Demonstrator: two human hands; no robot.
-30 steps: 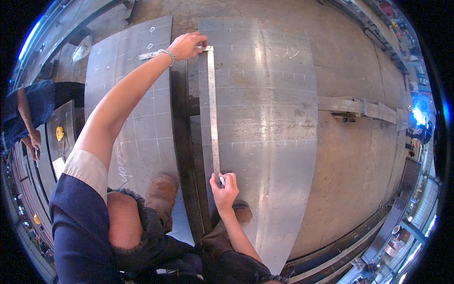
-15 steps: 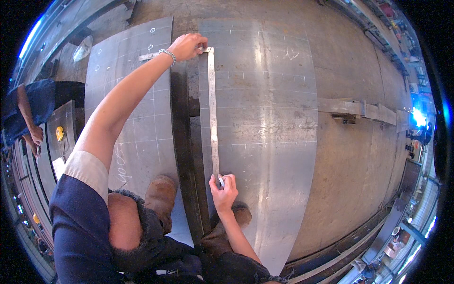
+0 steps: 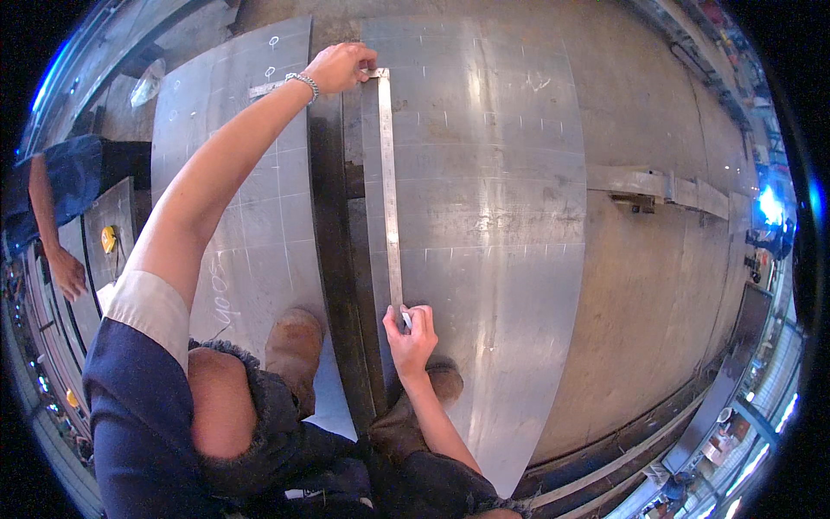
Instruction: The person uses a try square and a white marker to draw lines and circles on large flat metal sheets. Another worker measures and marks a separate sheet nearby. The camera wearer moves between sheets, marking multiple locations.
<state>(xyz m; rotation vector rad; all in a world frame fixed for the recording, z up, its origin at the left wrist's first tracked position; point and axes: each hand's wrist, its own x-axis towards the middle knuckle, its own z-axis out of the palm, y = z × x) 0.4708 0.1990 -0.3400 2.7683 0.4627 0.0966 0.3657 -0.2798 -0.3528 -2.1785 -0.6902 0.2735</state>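
Observation:
A metal framing square (image 3: pixel 388 186) lies with its long blade along the left edge of the right-hand steel plate (image 3: pixel 493 294). Its short arm crosses the gap onto the left-hand steel plate (image 3: pixel 251 216). At the far corner, my left hand (image 3: pixel 343 67) is closed on the short arm, partly hiding it. My right hand (image 3: pixel 412 339) is at the near end of the long blade, fingers pinched round a small white marking stick (image 3: pixel 406 320). Thin white lines and ticks run over both plates. My boots rest on the plates, one on each side of the gap.
A dark steel beam (image 3: pixel 333 216) runs between the plates. At left, another person's hand (image 3: pixel 67 272) hangs near a yellow tape measure (image 3: pixel 108 239). Bright welding light (image 3: pixel 769 206) glares at far right, beyond a metal bar (image 3: pixel 640 182) on the floor.
The whole view has shifted slightly, so the plates and both hands sit a little higher. My grip on the square looks the same. The other person's hand has opened and lowered.

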